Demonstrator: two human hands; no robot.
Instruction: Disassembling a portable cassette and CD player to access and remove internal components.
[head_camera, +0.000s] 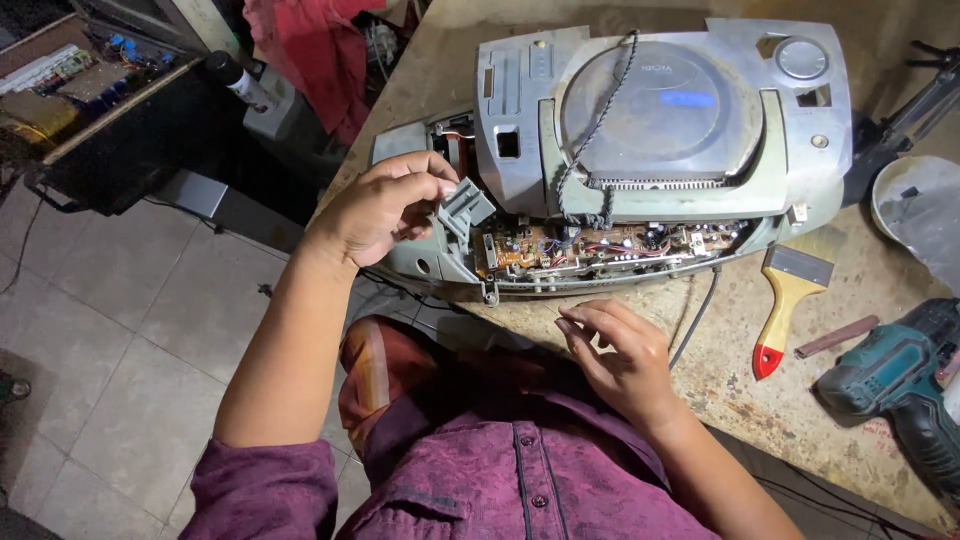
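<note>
Head view: your left hand (378, 208) pinches a small grey plastic piece (463, 208) between thumb and fingertips, held right at the left end of the opened grey boombox (640, 150). Your right hand (618, 358) is apart from it, near the table edge just below the boombox front, fingers loosely curled and holding nothing that I can make out; it may be pinching something tiny, too small to tell.

The plastic piece is angular and ribbed, and it touches or nearly touches the casing. The boombox lies on its back, with a round disc lid on top, a twisted dark cable (597, 120) draped over it, and the front open on a brown circuit board (600, 248) with wires.

The worn wooden table (720, 340) carries a paintbrush (786, 300) with a yellow and red handle right of the boombox, a teal cordless drill (900, 380) at the far right and a pale bowl (915, 215). Tiled floor (130, 330) on the left, cluttered shelf (70, 80) beyond.
</note>
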